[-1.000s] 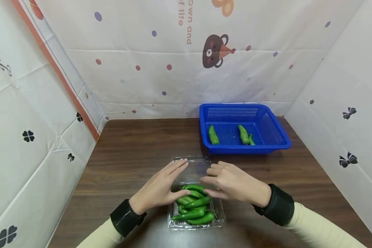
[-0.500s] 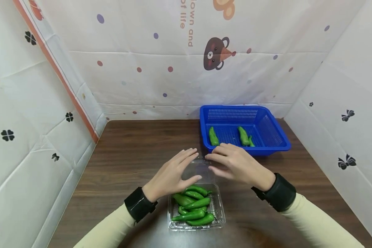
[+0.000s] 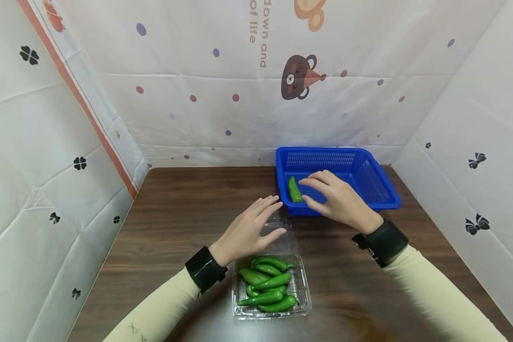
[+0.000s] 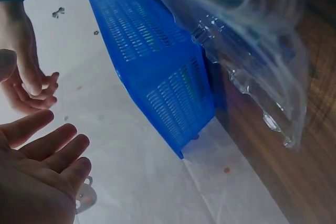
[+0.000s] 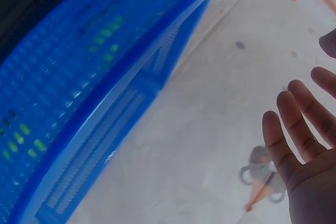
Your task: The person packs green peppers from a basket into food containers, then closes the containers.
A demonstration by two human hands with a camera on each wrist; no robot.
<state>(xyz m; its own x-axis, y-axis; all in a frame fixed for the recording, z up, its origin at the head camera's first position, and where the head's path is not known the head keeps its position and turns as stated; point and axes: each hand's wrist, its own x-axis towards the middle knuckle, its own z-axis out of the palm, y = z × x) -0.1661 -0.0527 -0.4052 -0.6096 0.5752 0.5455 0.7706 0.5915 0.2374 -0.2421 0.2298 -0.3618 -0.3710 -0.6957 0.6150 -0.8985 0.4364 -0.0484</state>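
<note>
Green chili peppers, glossy, slender, tapered, piled in clear plastic clamshell; left hand, right hand: fingers loosely spread, slightly bent.

booth of patterned sheets, wood-grain table

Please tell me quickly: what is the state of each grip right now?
Left grip: open, holding nothing.
Right grip: open, holding nothing, near the blue plastic basket.
</note>
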